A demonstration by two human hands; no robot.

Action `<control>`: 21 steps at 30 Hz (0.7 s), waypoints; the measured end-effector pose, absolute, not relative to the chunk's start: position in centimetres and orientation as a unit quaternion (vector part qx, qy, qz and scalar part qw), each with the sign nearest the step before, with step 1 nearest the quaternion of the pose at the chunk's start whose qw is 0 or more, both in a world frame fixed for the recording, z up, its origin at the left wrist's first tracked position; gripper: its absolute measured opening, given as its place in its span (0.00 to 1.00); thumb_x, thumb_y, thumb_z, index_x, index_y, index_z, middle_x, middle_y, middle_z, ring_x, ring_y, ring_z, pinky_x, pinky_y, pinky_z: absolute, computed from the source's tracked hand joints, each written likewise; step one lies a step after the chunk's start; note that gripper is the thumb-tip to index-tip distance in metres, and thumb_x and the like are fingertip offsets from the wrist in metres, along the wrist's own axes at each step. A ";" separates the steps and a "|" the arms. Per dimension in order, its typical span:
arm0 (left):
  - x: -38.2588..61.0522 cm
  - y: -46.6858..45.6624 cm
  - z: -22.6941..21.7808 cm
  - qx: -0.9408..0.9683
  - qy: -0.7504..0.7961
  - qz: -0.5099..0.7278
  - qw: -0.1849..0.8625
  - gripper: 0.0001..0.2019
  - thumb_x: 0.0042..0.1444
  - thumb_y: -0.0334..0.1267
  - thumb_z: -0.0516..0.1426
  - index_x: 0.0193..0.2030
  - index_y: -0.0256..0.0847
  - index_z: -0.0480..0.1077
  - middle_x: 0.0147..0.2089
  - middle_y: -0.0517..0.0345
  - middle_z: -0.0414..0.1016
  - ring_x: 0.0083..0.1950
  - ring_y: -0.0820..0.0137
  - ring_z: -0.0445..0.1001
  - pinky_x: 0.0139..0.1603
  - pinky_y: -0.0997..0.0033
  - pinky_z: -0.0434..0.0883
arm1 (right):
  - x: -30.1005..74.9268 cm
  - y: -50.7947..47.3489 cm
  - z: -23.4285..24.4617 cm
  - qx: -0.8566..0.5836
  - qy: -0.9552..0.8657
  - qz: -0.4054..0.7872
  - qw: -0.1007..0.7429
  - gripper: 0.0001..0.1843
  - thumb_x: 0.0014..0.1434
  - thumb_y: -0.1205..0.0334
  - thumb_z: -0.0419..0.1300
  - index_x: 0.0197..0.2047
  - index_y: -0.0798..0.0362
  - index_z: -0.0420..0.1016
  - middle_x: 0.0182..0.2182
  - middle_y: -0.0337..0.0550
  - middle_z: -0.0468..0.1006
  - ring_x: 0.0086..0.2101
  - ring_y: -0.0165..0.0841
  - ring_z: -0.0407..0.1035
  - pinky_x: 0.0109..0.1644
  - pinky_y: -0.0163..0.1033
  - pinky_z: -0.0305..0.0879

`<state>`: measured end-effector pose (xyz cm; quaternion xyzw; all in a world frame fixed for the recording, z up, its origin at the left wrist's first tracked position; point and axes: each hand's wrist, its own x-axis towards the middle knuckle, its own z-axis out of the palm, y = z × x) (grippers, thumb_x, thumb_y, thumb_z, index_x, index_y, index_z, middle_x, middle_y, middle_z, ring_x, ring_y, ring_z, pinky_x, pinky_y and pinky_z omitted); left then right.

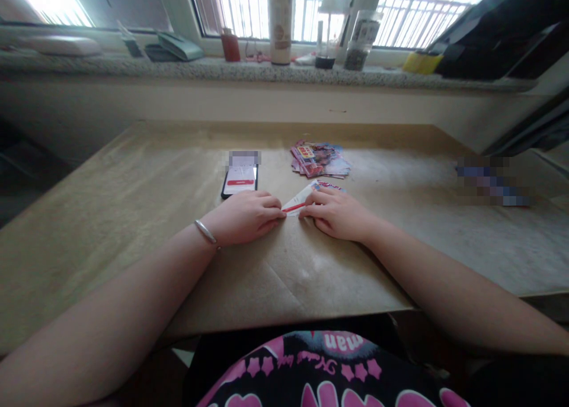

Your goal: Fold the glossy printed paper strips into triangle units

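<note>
Between my hands lies a folded sheet of printed paper [294, 202], white with a red stripe and coloured print at its far end. My left hand [249, 218] has its fingers closed on the sheet's left corner, close to the tabletop. On the right side, my right hand [340, 213] presses and grips the paper with bent fingers, covering part of it. A phone with a lit screen [240, 176] lies just beyond my left hand. Farther back, a loose pile of colourful printed leaflets [319, 159] rests on the table.
The table [133, 217] has a tan cover and ends at a wall below a stone windowsill [249, 69]. Bottles, jars and a yellow object [422, 62] stand on the sill. A partly blurred blue item [489, 182] lies near the table's right side.
</note>
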<state>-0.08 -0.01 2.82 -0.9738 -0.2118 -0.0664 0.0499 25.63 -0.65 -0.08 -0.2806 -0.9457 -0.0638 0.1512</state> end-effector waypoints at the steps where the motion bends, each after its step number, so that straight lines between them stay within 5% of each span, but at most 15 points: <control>1: -0.1 0.0 2.7 -0.973 -0.215 -0.065 0.046 0.14 0.65 0.37 0.49 0.47 0.40 0.75 0.43 0.51 0.76 0.44 0.66 0.73 0.44 0.67 0.70 | 25.7 -0.6 0.0 -0.282 -0.946 -0.062 0.150 0.15 0.61 0.67 0.52 0.45 0.48 0.78 0.39 0.47 0.75 0.41 0.38 0.64 0.47 0.43 0.60; 21: -0.5 0.3 2.1 -0.971 -0.226 -0.063 0.039 0.13 0.64 0.35 0.50 0.48 0.40 0.75 0.46 0.52 0.76 0.44 0.65 0.73 0.45 0.65 0.72 | 27.3 -0.3 0.3 -0.290 -0.939 -0.082 0.164 0.14 0.61 0.67 0.54 0.41 0.46 0.80 0.40 0.44 0.77 0.42 0.37 0.67 0.48 0.43 0.61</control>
